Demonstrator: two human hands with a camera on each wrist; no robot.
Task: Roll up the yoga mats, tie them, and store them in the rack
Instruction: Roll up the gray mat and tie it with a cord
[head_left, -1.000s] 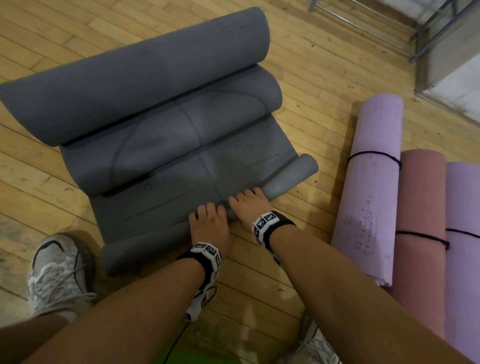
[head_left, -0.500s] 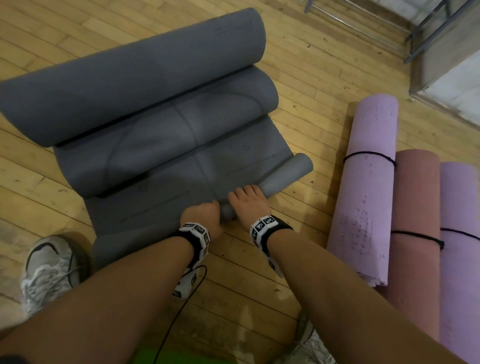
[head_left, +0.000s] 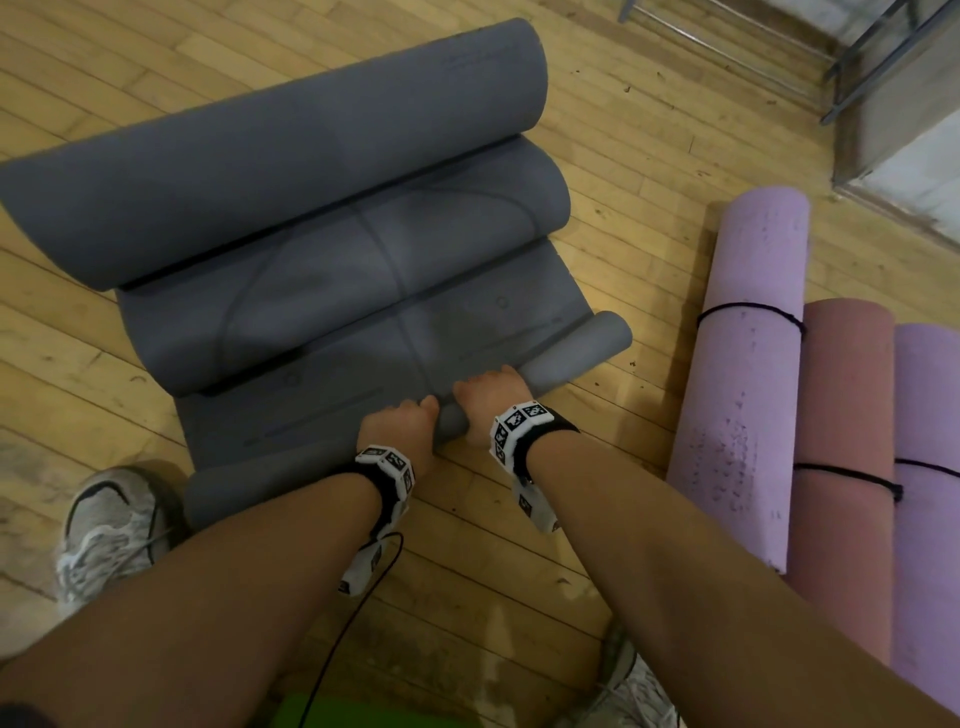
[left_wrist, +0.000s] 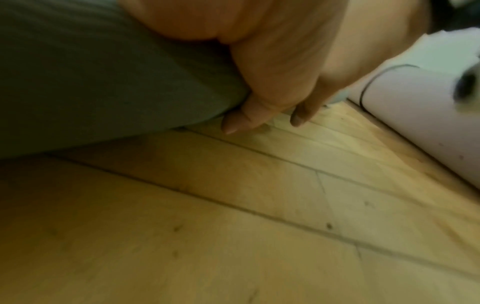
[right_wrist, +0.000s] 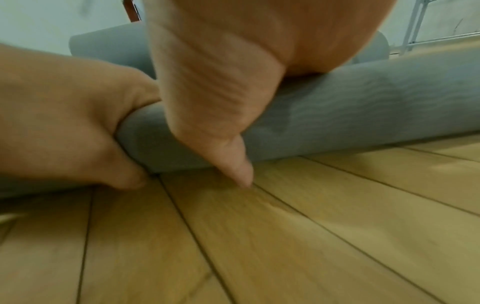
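A grey yoga mat (head_left: 322, 291) lies in loose waves on the wooden floor, its far end curled up into a big fold. Its near end is wound into a thin roll (head_left: 576, 353) that runs from lower left to upper right. My left hand (head_left: 400, 431) and right hand (head_left: 485, 402) sit side by side at the roll's middle, fingers curled over its top. The right wrist view shows the roll (right_wrist: 337, 115) on the floor with my left hand (right_wrist: 64, 127) wrapped round it and my right thumb (right_wrist: 228, 156) behind it. In the left wrist view the roll (left_wrist: 103, 72) lies under my palm.
Three rolled mats tied with black cord lie at the right: lilac (head_left: 748, 364), rust pink (head_left: 841, 441) and purple (head_left: 930, 467). Metal rack legs (head_left: 857, 67) stand at the top right. My shoes (head_left: 104, 530) (head_left: 639, 691) flank my arms. A black cable (head_left: 343, 639) hangs from my left wrist.
My left hand, which lay flat on the roll, has curled round it and slid closer to my right hand. The roll itself has hardly shifted.
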